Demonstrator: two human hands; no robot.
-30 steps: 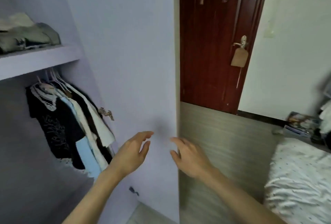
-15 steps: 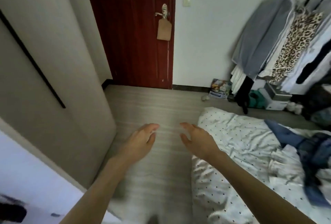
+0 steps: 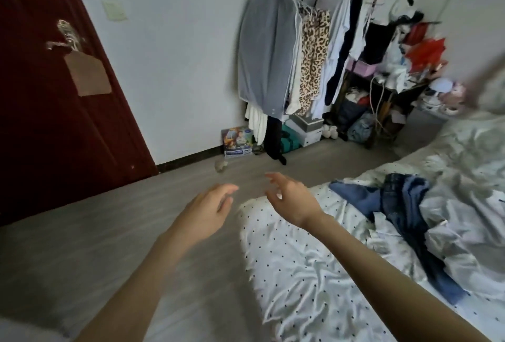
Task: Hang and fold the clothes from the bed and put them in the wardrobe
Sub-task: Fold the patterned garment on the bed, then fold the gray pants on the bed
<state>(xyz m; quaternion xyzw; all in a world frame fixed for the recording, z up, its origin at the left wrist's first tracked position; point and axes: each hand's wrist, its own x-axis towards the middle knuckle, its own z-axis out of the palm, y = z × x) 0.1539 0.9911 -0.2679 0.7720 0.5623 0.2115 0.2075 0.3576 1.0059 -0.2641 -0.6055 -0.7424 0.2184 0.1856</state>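
A bed point(image 3: 295, 276) with a white dotted sheet fills the lower right. On it lies a heap of clothes: dark blue jeans point(image 3: 401, 205) on top of pale garments point(image 3: 461, 227). My left hand point(image 3: 205, 210) hovers over the floor beside the bed's corner, fingers apart and empty. Held out over the near corner of the bed, my right hand point(image 3: 292, 199) is also empty with spread fingers, left of the jeans and apart from them. The wardrobe is out of view.
A dark red door point(image 3: 49, 123) with a handle and a brown tag stands at left. Against the far wall a clothes rack point(image 3: 306, 49) holds several hanging garments, with boxes below. A cluttered shelf unit point(image 3: 388, 90) stands to its right. Grey floor lies between door and bed.
The view has swung right, away from the open wardrobe, past the door and onto the bed and the rack. Both hands stay raised and empty in front of me.
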